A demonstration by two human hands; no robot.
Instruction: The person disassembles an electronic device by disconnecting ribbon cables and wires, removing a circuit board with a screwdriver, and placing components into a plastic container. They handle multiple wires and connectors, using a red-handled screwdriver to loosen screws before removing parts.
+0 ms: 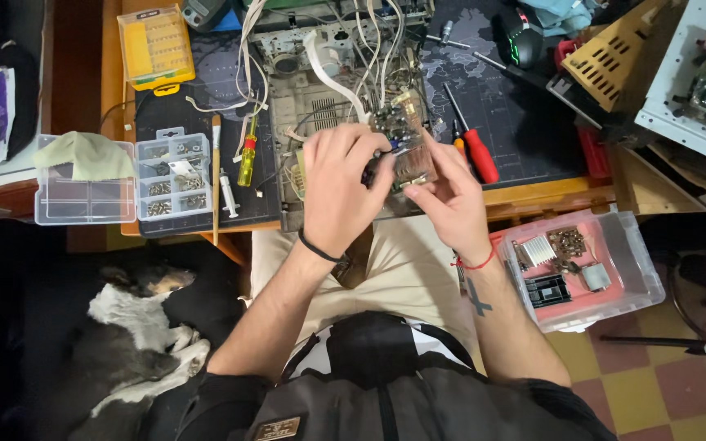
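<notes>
1. The left hand (338, 189) is curled around the near-left edge of a small circuit board (403, 139), fingers bent over its top and thumb tucked underneath — a closed grip on the board.
2. The right hand (449, 200) pinches the board's right edge between thumb and fingertips, the other fingers loosely folded; it too has hold of the board.
3. The circuit board is lifted above the front edge of the desk (533, 194), tilted toward the person, with pale ribbon wires (343, 77) running from it back into an opened grey chassis (312, 73) on the dark mat.
4. Just to the right of the hands lies a red-handled screwdriver (478, 153); an orange-handled one beside it is mostly hidden by the right hand.
5. To the left lie a yellow-handled screwdriver (247, 155), a syringe (228, 196) and a clear compartment box of screws (173, 175), with a yellow bit case (155, 45) farther back.
6. At the person's right, beside the thigh, sits a clear bin with a pink floor (606, 286) holding a heat sink and small parts.
7. A dog (136, 331) lies on the floor at the left — well apart from the hands.
</notes>
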